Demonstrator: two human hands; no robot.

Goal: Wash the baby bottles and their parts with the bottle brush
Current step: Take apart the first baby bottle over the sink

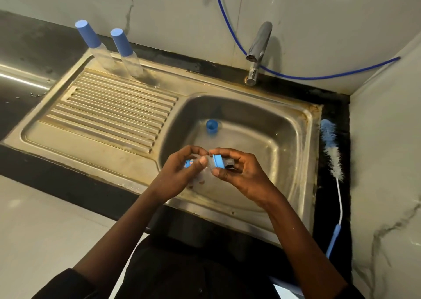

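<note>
Over the sink basin (293, 139) my left hand (180, 173) grips a small clear baby bottle (206, 165) lying sideways. My right hand (239, 173) pinches the blue collar (219, 161) with its nipple at the bottle's mouth. A loose blue cap (212, 127) sits on the basin floor behind my hands. Two capped clear bottles (95, 45) (127, 52) stand at the back of the drainboard. The bottle brush (333, 155), with blue and white bristles and a blue handle, lies on the dark counter right of the sink.
A chrome tap (258, 52) stands at the back of the basin with no water running. A blue hose (296, 78) runs along the wall behind it. The ribbed drainboard (109, 111) lies to the left. A marble wall (387, 161) closes the right side.
</note>
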